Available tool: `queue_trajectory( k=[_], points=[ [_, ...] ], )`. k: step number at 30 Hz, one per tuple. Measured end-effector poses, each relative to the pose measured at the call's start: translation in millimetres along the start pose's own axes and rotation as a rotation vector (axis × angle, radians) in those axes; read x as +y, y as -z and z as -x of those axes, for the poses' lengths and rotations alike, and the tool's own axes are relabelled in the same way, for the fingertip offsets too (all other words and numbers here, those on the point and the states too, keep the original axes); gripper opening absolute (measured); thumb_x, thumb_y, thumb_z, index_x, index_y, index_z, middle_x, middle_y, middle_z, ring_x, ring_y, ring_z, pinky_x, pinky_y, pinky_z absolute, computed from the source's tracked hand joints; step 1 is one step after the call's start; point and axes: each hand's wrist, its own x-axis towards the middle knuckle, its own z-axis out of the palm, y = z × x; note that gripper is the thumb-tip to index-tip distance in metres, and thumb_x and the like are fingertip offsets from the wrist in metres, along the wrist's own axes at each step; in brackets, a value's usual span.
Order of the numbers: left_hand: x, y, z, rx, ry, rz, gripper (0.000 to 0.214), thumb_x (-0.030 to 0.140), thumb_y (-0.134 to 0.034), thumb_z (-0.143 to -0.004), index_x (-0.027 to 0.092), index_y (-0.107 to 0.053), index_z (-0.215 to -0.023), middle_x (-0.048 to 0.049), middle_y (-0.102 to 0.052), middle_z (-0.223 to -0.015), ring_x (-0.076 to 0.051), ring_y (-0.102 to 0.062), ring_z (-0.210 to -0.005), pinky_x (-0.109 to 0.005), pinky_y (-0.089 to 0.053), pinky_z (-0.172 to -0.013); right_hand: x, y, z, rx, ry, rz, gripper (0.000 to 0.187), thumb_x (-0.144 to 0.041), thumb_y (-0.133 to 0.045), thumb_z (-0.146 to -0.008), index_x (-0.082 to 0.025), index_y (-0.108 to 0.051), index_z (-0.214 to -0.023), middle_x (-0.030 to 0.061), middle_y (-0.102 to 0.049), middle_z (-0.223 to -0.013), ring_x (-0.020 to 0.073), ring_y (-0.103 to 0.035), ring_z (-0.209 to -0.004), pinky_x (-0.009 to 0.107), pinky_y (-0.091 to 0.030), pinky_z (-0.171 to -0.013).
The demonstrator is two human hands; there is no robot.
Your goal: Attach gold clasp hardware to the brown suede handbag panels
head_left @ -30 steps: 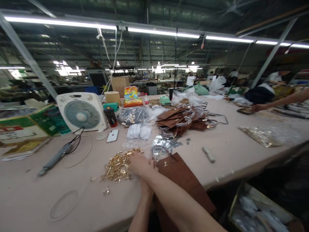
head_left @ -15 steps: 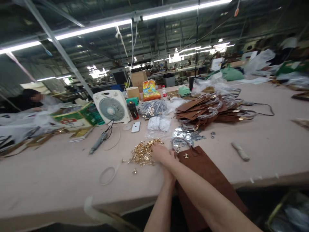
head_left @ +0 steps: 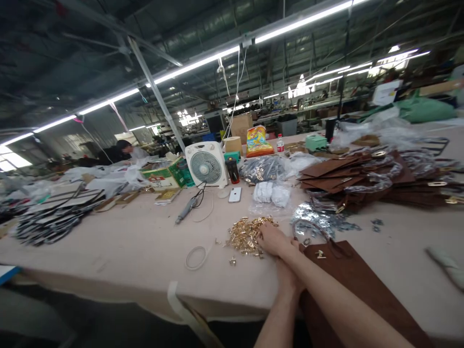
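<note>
My right hand point(head_left: 273, 240) reaches leftward across my body to a pile of small gold metal fittings point(head_left: 246, 234) on the table; its fingertips are down in the pile, fingers together. My left hand point(head_left: 288, 275) lies tucked under my right forearm at the upper left corner of a flat brown bag point(head_left: 348, 275), its fingers hidden. The bag has a gold clasp point(head_left: 320, 253) near its top and a handle lying toward crumpled clear plastic wrappers point(head_left: 319, 222).
A stack of brown bags in plastic point(head_left: 362, 176) sits at the right. Behind the pile are a white fan point(head_left: 206, 166), a phone point(head_left: 235, 195), a grey corded tool point(head_left: 186, 211) and a white loop point(head_left: 195, 257). A person point(head_left: 121, 151) works at far left.
The view has swung to the left, bringing the left end of the table and a seated person into sight. My right hand stays at the gold fittings; both arms remain crossed.
</note>
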Motion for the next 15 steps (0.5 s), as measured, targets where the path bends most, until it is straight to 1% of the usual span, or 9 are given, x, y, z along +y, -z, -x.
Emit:
queue_trajectory(
  k=[2, 5, 7, 11, 13, 15],
  points=[
    [-0.6, 0.3, 0.3, -0.003, -0.018, 0.001, 0.019, 0.023, -0.052, -0.098, 0.027, -0.061, -0.114, -0.007, -0.069, -0.119, -0.027, -0.063, -0.111, -0.046, -0.046, -0.107, -0.3, -0.6, 1.9, 0.007, 0.004, -0.003, 0.025, -0.028, -0.058, -0.095, -0.013, -0.065, -0.114, 0.0187, -0.063, -0.123, 0.029, -0.066, -0.108, 0.037, -0.048, -0.09],
    [-0.8, 0.4, 0.1, -0.011, -0.019, 0.007, 0.018, 0.024, -0.054, -0.098, 0.026, -0.061, -0.114, -0.0071, -0.069, -0.119, -0.027, -0.063, -0.11, -0.044, -0.046, -0.107, -2.7, 0.1, 4.6, 0.017, 0.02, -0.015, 0.02, -0.022, -0.056, -0.096, -0.014, -0.065, -0.112, 0.0163, -0.066, -0.118, 0.0271, -0.066, -0.107, 0.034, -0.046, -0.091],
    [-0.8, -0.1, -0.3, -0.014, -0.015, 0.009, 0.02, 0.022, -0.055, -0.096, 0.025, -0.062, -0.115, -0.0078, -0.069, -0.119, -0.027, -0.063, -0.111, -0.043, -0.045, -0.108, -4.4, 1.3, 6.4, 0.028, 0.029, -0.028, 0.019, -0.018, -0.054, -0.096, -0.016, -0.064, -0.112, 0.0146, -0.067, -0.115, 0.0258, -0.066, -0.105, 0.033, -0.045, -0.089],
    [-3.8, -3.3, -0.4, 0.003, -0.033, 0.007, 0.027, 0.019, -0.054, -0.097, 0.024, -0.063, -0.121, -0.0099, -0.067, -0.127, -0.028, -0.06, -0.121, -0.046, -0.042, -0.112, -5.3, 4.7, 9.5, 0.068, 0.029, -0.066, 0.024, -0.013, -0.058, -0.092, -0.017, -0.063, -0.115, 0.0129, -0.069, -0.115, 0.0242, -0.065, -0.102, 0.032, -0.044, -0.087],
    [-6.0, -4.9, 0.0, 0.016, -0.042, 0.002, 0.03, 0.019, -0.055, -0.096, 0.025, -0.063, -0.125, -0.011, -0.065, -0.133, -0.029, -0.058, -0.127, -0.048, -0.04, -0.115, -4.6, 6.5, 10.2, 0.082, 0.031, -0.093, 0.023, -0.011, -0.06, -0.09, -0.019, -0.066, -0.11, 0.0101, -0.07, -0.112, 0.0225, -0.065, -0.101, 0.03, -0.043, -0.086],
    [-6.7, -5.4, 0.3, 0.022, -0.043, 0.01, 0.032, 0.02, -0.055, -0.096, 0.027, -0.063, -0.126, -0.011, -0.065, -0.136, -0.03, -0.057, -0.13, -0.05, -0.038, -0.117, -4.0, 8.5, 10.6, 0.09, 0.035, -0.12, 0.018, -0.01, -0.062, -0.089, -0.02, -0.07, -0.102, 0.0071, -0.073, -0.105, 0.0209, -0.066, -0.099, 0.028, -0.043, -0.085]
  ],
)
